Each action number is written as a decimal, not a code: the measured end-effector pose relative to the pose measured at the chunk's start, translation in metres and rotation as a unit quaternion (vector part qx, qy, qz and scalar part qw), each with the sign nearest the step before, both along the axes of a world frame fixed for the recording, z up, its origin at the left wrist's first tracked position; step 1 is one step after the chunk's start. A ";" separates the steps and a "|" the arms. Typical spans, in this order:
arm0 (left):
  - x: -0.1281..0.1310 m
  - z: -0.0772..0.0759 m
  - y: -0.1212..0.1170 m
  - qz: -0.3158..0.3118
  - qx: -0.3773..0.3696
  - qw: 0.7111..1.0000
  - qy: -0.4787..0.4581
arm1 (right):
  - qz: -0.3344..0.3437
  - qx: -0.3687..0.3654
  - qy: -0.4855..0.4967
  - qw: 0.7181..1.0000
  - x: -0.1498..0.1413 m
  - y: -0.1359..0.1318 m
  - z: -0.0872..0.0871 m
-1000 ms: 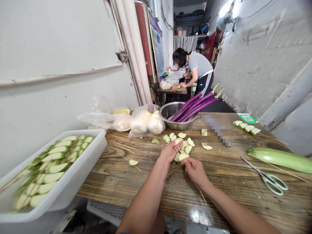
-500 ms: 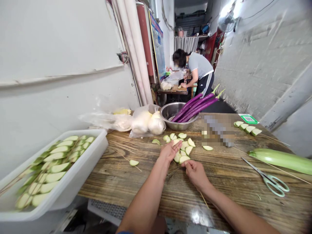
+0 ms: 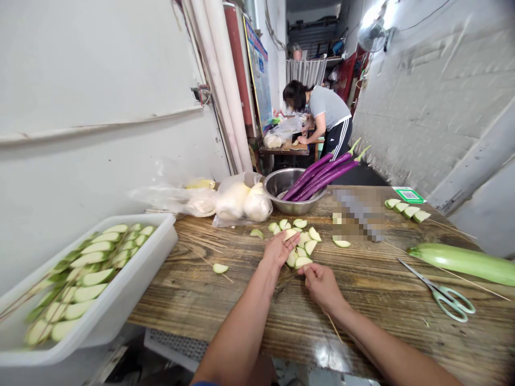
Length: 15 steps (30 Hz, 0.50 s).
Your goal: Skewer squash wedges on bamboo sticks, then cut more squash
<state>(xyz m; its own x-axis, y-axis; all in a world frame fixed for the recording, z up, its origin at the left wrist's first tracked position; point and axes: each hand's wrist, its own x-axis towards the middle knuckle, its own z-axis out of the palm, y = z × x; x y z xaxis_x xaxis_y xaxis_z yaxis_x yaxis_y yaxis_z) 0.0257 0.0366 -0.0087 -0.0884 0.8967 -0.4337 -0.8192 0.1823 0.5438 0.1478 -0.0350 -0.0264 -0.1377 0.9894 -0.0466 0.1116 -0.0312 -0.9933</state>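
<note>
My left hand (image 3: 277, 251) holds a half-round slice of zucchini (image 3: 289, 234) between thumb and fingers, above a loose pile of cut zucchini slices (image 3: 310, 247). My right hand (image 3: 319, 283) is closed in a pinch on a thin bamboo skewer (image 3: 335, 328), whose tail sticks out below the palm. Its fingertips are by the edge of the nearest slice (image 3: 302, 262); whether they touch it I cannot tell. The skewer's tip is hard to make out.
At left, a white tub (image 3: 172, 231) holds skewered slices. Bare skewers (image 3: 203, 236) lie beside bagged white produce (image 3: 241, 201). A steel bowl (image 3: 277, 201) holds purple eggplants (image 3: 322, 179). Rightward are a blurred-out knife (image 3: 358, 214), scissors (image 3: 446, 300) and a whole zucchini (image 3: 466, 262). A person (image 3: 328, 107) bends over another table.
</note>
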 end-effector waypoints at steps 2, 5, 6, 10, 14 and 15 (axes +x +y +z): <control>0.000 0.000 0.000 -0.002 0.001 1.000 -0.002 | 0.000 0.000 -0.002 1.000 0.000 0.000 -0.001; 0.001 0.000 -0.001 -0.004 0.002 1.000 -0.003 | -0.006 0.003 -0.011 1.000 0.000 0.000 -0.002; 0.001 0.000 -0.002 -0.005 0.002 1.000 -0.003 | -0.008 0.007 -0.016 1.000 0.000 0.000 -0.002; 0.002 0.001 -0.002 -0.007 -0.008 1.000 -0.002 | -0.009 0.036 -0.036 0.999 0.000 0.000 -0.002; 0.002 0.002 -0.002 -0.009 -0.012 1.000 -0.004 | -0.009 0.071 -0.061 0.996 0.000 0.001 -0.004; 0.002 0.002 -0.002 -0.009 -0.009 1.000 -0.003 | -0.010 0.077 -0.066 0.995 0.000 0.001 -0.004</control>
<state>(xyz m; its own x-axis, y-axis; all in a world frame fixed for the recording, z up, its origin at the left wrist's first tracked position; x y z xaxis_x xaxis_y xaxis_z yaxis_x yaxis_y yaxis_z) 0.0276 0.0344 -0.0065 -0.0700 0.8899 -0.4507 -0.8192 0.2065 0.5350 0.1483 -0.0337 -0.0304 -0.1205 0.9887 0.0893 0.2428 0.1165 -0.9631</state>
